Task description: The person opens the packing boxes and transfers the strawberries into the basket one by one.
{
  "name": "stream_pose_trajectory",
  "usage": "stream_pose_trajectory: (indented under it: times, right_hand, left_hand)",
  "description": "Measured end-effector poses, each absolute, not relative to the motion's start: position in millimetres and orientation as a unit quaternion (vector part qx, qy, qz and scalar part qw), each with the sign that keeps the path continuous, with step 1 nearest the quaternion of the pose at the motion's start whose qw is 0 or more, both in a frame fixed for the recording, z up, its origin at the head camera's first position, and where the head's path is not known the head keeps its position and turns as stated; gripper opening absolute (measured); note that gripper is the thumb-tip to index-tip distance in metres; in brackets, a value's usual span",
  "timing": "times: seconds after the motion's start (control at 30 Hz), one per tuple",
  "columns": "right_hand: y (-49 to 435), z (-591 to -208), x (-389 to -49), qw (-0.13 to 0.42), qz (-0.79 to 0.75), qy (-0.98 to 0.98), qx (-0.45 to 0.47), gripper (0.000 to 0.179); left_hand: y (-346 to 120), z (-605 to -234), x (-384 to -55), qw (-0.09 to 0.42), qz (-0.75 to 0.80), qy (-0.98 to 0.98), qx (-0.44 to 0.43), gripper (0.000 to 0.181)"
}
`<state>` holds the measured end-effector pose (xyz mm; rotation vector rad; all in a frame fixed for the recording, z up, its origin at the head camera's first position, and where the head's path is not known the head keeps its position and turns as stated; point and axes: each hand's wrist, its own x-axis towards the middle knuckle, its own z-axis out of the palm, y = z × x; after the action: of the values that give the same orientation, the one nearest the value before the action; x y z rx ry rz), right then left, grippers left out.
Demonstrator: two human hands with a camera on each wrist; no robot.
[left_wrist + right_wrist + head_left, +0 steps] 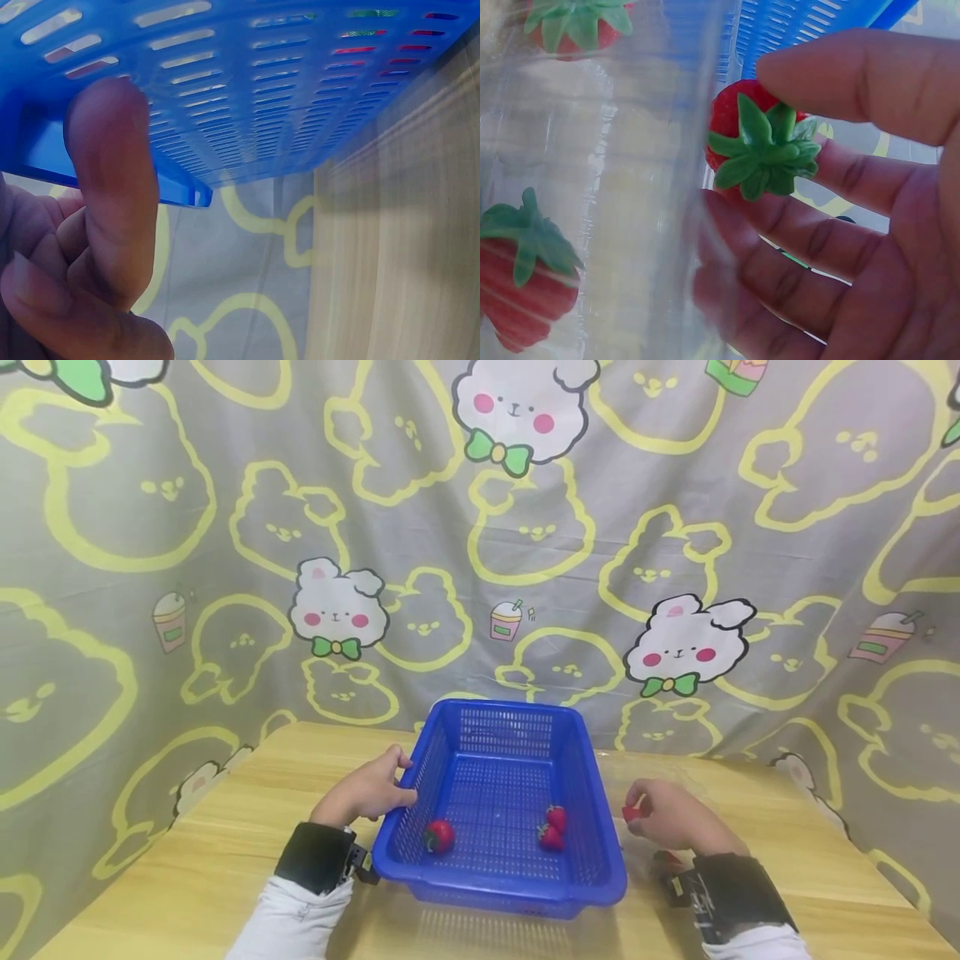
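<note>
A blue plastic basket [495, 887] with slotted walls stands on the table. My left hand [372, 787] grips its left wall near the rim; in the left wrist view one digit [112, 187] presses the slotted outside. Inside lie two small strawberries [552, 837] toward the right and a rounder red fruit with a green top [441, 836] at the left. My right hand [670, 814], to the right of the basket, pinches a strawberry [761, 142] with green leaves between thumb and fingers. Beside it is a clear plastic container [652, 172], behind whose wall more strawberries [532, 277] show.
The wooden table [300, 777] runs back to a grey cloth [435, 535] printed with yellow outlines and white cartoon animals. The clear container is partly hidden by the right forearm in the head view. Both wrists wear black bands [315, 857] with small cameras.
</note>
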<state>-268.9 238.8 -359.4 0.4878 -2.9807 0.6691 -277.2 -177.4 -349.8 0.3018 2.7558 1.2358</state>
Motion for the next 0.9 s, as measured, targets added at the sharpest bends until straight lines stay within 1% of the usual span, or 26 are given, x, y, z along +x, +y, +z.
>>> stream_pose_trajectory:
  times: [0.37,0.6,0.9]
  right_hand:
    - [238.9,-366.7,-266.3,0.025,0.222,-0.962,0.157,0.021]
    - [243.1,-364.5,-267.0,0.033,0.210,-0.963,0.166,0.020]
    - [242.6,-357.2,-270.2,0.047,0.209,-0.960,0.181,0.019]
  left_hand:
    - [-176.0,-354.6,-274.3,0.053,0.400,0.910,0.094,0.036]
    - [-172.1,-358.5,-275.8,0.054,0.421,0.899,0.105,0.038]
    - [-172.4,-350.4,-276.1,0.050,0.411,0.905,0.100,0.036]
